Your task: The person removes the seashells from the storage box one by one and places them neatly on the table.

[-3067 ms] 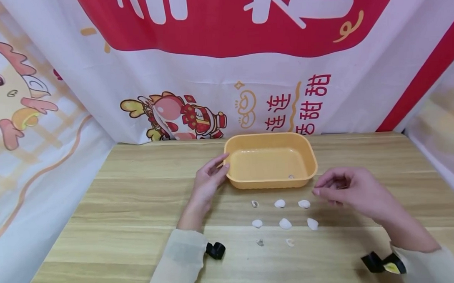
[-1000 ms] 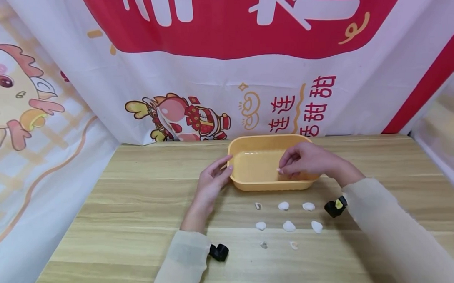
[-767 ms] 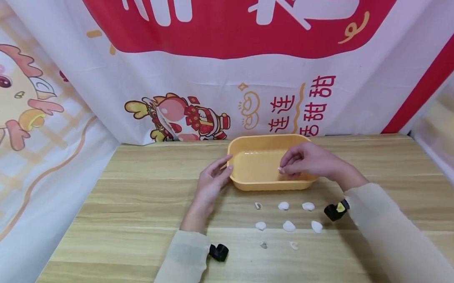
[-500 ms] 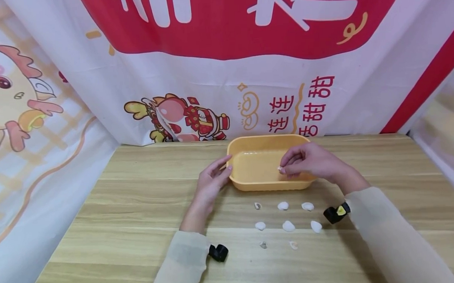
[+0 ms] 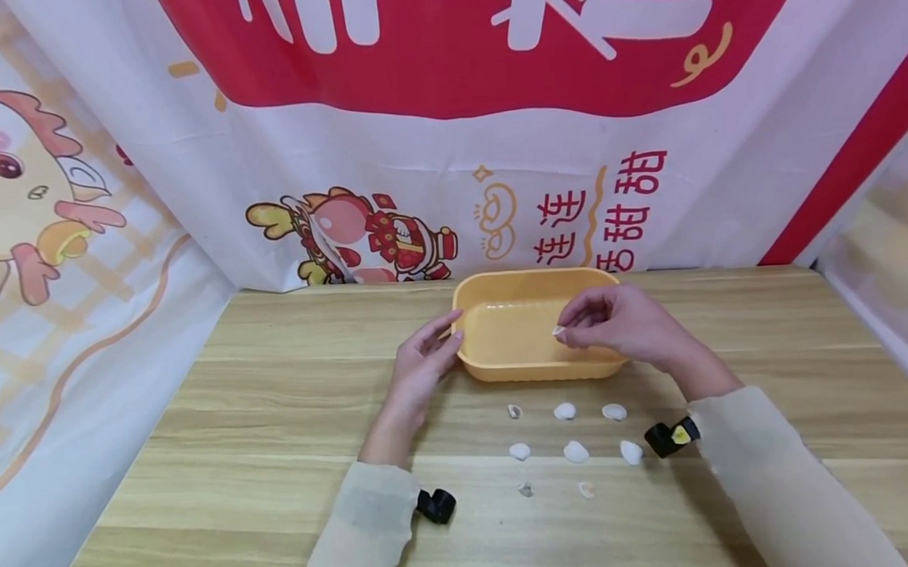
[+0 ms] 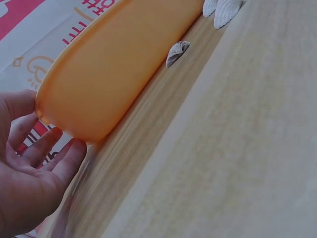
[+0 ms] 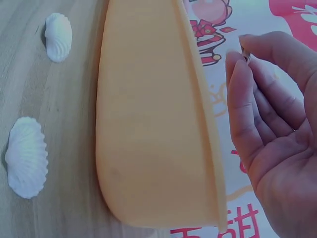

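Observation:
My left hand (image 5: 419, 364) rests its fingertips against the left end of a yellow-orange plastic tub (image 5: 502, 372); the left wrist view shows thumb and fingers on the tub's outside. Over the tub's right part, my right hand (image 5: 624, 323) pinches a small shell (image 5: 557, 331) between thumb and fingers, and only a sliver of it shows in the right wrist view. White ribbed seashells (image 5: 576, 452) lie in rows on the table in front of the tub. Among them are smaller, greyish or broken ones, such as a curled shell (image 6: 177, 52).
The tub stands on a wood-grain table (image 5: 264, 424), near its back edge. Behind hangs a printed red and white cloth (image 5: 434, 151), with more cloth along both sides. Each sleeve cuff carries a black wrist camera (image 5: 437, 506).
From right of the tub, my right hand has moved left into it and now pinches a small shell, lifted slightly over the last half second. The left hand stays at the tub's end.

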Demonstrator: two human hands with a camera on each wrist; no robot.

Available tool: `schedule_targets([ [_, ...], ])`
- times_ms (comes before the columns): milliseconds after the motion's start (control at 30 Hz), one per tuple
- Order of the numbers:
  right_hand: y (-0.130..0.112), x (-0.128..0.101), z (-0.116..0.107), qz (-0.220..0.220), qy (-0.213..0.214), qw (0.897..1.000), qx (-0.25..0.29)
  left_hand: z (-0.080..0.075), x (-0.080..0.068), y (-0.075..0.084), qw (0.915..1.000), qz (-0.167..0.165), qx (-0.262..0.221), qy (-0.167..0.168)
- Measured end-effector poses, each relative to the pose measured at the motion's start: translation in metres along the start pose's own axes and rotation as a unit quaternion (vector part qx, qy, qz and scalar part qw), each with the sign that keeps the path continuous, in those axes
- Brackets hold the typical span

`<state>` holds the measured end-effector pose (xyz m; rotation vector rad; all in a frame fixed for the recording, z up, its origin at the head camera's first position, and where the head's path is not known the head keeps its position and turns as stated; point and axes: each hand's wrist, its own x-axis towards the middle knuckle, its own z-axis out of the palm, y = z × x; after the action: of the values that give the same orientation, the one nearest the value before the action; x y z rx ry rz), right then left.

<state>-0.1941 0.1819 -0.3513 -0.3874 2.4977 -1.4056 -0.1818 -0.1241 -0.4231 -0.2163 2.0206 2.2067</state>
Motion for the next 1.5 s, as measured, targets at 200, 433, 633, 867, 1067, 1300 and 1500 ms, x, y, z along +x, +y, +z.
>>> schedule_targets([
  [200, -0.008, -0.004, -0.001, -0.011, 0.042, 0.999, -0.026, 0.0, 0.0, 0.001, 1.0, 0.0, -0.001, -0.001],
  [433, -0.019, -0.009, -0.003, -0.032, 0.061, 0.997, -0.046, 0.0, 0.001, 0.0, 1.0, 0.003, -0.005, 0.001],
  [633, -0.024, -0.012, -0.003, -0.033, 0.062, 0.996, -0.051, 0.0, 0.001, -0.002, 1.0, 0.002, -0.006, 0.0],
  [867, -0.026, -0.023, 0.0, -0.062, 0.064, 0.995, -0.043, 0.001, 0.001, -0.002, 0.9998, 0.011, -0.016, -0.001],
  [1067, -0.027, -0.044, 0.005, -0.07, 0.071, 0.995, -0.033, 0.001, 0.002, -0.002, 0.9998, 0.009, -0.019, 0.001],
  [1300, -0.015, -0.075, 0.007, -0.095, 0.07, 0.993, -0.018, 0.0, 0.0, -0.001, 0.9998, 0.009, -0.019, 0.003],
  [1500, 0.01, -0.104, 0.011, -0.138, 0.014, 0.989, -0.046, 0.0, 0.0, 0.0, 0.9998, 0.005, -0.02, -0.003],
])
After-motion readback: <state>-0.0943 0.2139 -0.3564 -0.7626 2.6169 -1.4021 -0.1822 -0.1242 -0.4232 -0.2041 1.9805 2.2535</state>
